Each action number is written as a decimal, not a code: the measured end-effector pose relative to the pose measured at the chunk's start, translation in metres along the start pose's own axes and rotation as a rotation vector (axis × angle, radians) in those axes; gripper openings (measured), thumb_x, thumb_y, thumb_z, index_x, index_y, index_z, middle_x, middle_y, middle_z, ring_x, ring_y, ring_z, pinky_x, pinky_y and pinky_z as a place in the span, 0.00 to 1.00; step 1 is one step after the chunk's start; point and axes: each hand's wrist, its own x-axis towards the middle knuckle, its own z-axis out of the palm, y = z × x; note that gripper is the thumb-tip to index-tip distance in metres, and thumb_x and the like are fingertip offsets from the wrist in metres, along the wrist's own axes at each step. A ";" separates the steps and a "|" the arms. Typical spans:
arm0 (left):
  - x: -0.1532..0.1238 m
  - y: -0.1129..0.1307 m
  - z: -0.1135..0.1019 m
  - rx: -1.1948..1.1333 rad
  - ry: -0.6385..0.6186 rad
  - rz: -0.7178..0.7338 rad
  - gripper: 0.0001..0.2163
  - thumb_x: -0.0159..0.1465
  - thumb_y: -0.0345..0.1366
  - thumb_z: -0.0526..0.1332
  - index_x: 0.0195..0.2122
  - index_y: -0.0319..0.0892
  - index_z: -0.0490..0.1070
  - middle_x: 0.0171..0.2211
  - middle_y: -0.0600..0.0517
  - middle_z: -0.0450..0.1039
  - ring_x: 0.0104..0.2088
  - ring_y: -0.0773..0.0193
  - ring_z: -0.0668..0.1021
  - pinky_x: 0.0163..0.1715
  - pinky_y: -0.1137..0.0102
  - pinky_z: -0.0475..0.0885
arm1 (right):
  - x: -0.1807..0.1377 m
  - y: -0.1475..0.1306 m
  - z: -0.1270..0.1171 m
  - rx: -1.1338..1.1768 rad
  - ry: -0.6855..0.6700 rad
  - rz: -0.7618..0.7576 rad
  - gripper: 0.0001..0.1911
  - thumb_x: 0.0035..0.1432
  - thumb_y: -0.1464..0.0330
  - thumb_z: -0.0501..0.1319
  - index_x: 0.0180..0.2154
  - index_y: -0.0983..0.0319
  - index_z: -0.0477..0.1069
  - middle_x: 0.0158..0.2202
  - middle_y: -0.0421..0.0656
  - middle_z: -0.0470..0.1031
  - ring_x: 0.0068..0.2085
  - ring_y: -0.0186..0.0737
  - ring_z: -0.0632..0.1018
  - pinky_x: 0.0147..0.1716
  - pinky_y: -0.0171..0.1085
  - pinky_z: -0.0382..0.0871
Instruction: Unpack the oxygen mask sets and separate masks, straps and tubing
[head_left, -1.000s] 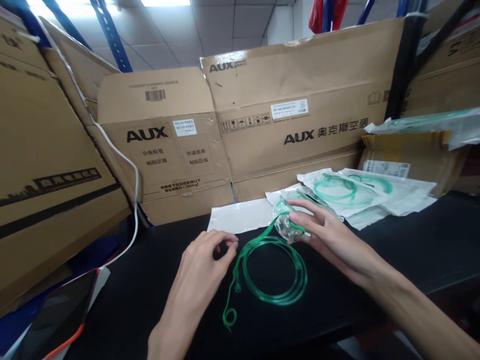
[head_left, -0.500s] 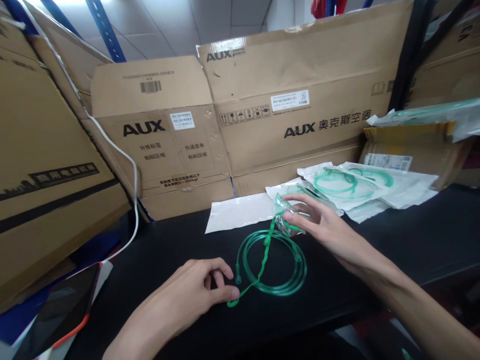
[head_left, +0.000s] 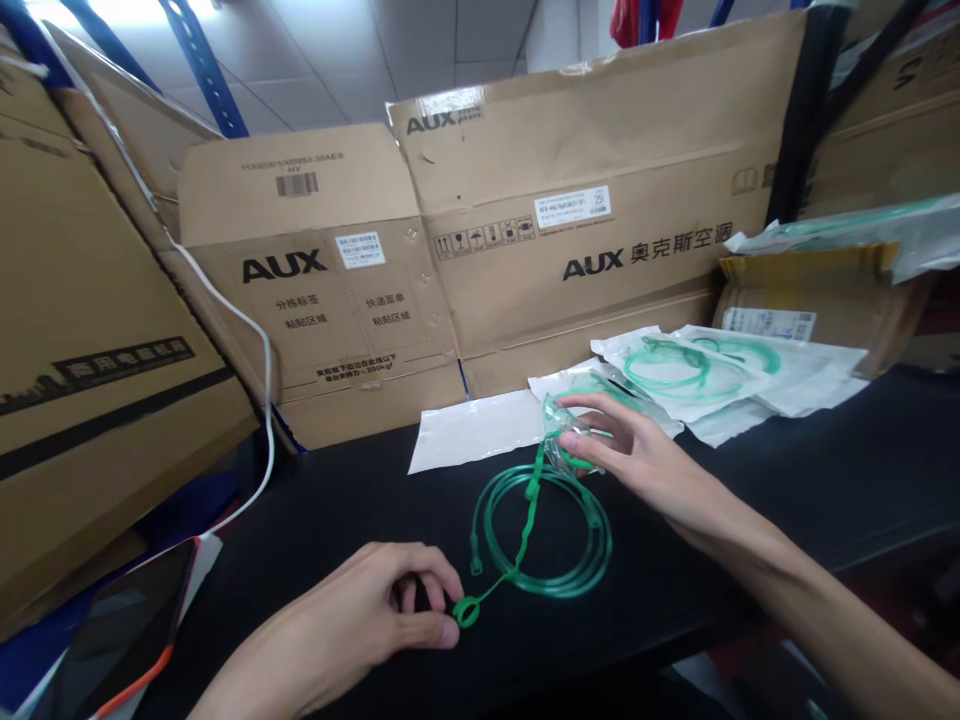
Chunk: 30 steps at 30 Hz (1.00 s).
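A clear green oxygen mask point(head_left: 559, 440) lies on the black table point(head_left: 787, 500), and its green tubing point(head_left: 544, 535) is coiled in front of it. My right hand point(head_left: 630, 455) is closed on the mask, thumb and fingers around it. A thin green strap point(head_left: 499, 585) runs from the mask across the coil toward me. My left hand point(head_left: 367, 615) pinches the curled end of this strap near the table's front edge.
An empty white pouch point(head_left: 480, 430) lies behind the coil. Sealed pouches with green tubing point(head_left: 697, 370) are stacked at the right. AUX cardboard boxes point(head_left: 570, 210) wall the back and left. A phone point(head_left: 112, 630) and a white cable point(head_left: 266, 400) are at the left.
My left hand has moved toward me and taken the strap's curled end, drawing the strap out across the coil. My right hand has stayed on the mask.
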 end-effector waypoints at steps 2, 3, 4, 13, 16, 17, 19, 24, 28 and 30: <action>0.001 -0.002 0.001 0.027 0.015 0.020 0.08 0.55 0.46 0.67 0.31 0.50 0.81 0.29 0.56 0.77 0.30 0.62 0.76 0.29 0.74 0.67 | 0.001 0.002 0.000 -0.009 -0.007 -0.009 0.23 0.59 0.56 0.67 0.54 0.54 0.69 0.47 0.46 0.73 0.50 0.47 0.78 0.49 0.49 0.74; 0.002 -0.003 0.001 0.039 0.027 0.033 0.08 0.56 0.46 0.66 0.31 0.50 0.81 0.29 0.56 0.76 0.31 0.62 0.76 0.29 0.74 0.67 | 0.001 0.003 0.000 -0.015 -0.010 -0.015 0.23 0.59 0.56 0.67 0.54 0.54 0.70 0.48 0.47 0.74 0.51 0.48 0.77 0.50 0.50 0.74; 0.003 -0.003 0.001 0.048 0.038 0.050 0.08 0.57 0.46 0.66 0.31 0.50 0.81 0.28 0.56 0.76 0.30 0.62 0.76 0.29 0.74 0.67 | 0.001 0.005 -0.001 -0.020 -0.015 -0.022 0.23 0.58 0.56 0.67 0.54 0.54 0.70 0.48 0.47 0.74 0.52 0.48 0.77 0.52 0.51 0.73; 0.013 0.020 -0.008 0.049 0.354 0.190 0.12 0.65 0.48 0.60 0.34 0.50 0.80 0.26 0.56 0.75 0.27 0.63 0.72 0.28 0.72 0.64 | 0.003 0.015 0.000 0.034 -0.152 -0.065 0.24 0.53 0.61 0.72 0.52 0.53 0.74 0.56 0.43 0.72 0.59 0.49 0.73 0.63 0.53 0.61; 0.016 0.024 -0.007 0.029 0.482 0.246 0.11 0.66 0.46 0.60 0.35 0.49 0.79 0.30 0.56 0.77 0.29 0.62 0.74 0.30 0.71 0.66 | 0.000 0.012 0.003 0.135 -0.234 -0.025 0.23 0.49 0.63 0.74 0.47 0.55 0.74 0.49 0.42 0.75 0.54 0.48 0.75 0.59 0.52 0.66; 0.017 0.025 -0.006 0.034 0.512 0.269 0.10 0.66 0.45 0.60 0.35 0.49 0.79 0.31 0.56 0.78 0.29 0.62 0.74 0.30 0.71 0.67 | -0.001 0.011 0.004 0.170 -0.254 -0.011 0.22 0.49 0.63 0.75 0.46 0.55 0.74 0.47 0.41 0.75 0.52 0.46 0.76 0.57 0.50 0.68; 0.019 0.026 -0.004 0.053 0.562 0.319 0.09 0.66 0.42 0.60 0.35 0.48 0.79 0.30 0.56 0.77 0.28 0.63 0.74 0.30 0.71 0.67 | -0.005 0.008 0.007 0.249 -0.274 0.028 0.20 0.49 0.64 0.75 0.44 0.56 0.74 0.45 0.40 0.75 0.48 0.44 0.77 0.54 0.47 0.70; 0.024 0.031 0.001 0.079 0.621 0.400 0.07 0.67 0.39 0.61 0.35 0.47 0.77 0.29 0.57 0.75 0.26 0.65 0.73 0.29 0.71 0.67 | -0.011 0.006 0.012 0.395 -0.398 0.122 0.19 0.52 0.65 0.74 0.46 0.59 0.77 0.45 0.44 0.77 0.45 0.42 0.78 0.55 0.45 0.68; 0.025 0.032 0.004 0.103 0.636 0.412 0.07 0.67 0.39 0.61 0.34 0.47 0.77 0.28 0.57 0.75 0.26 0.65 0.72 0.29 0.71 0.66 | -0.010 0.011 0.016 0.544 -0.545 0.185 0.19 0.55 0.69 0.72 0.50 0.61 0.78 0.47 0.46 0.78 0.47 0.39 0.78 0.55 0.40 0.66; 0.026 0.032 0.004 0.107 0.631 0.407 0.07 0.67 0.38 0.60 0.34 0.48 0.77 0.29 0.58 0.75 0.26 0.65 0.73 0.29 0.71 0.66 | -0.010 0.012 0.019 0.591 -0.596 0.207 0.22 0.55 0.70 0.72 0.52 0.61 0.77 0.49 0.47 0.79 0.47 0.39 0.78 0.55 0.40 0.66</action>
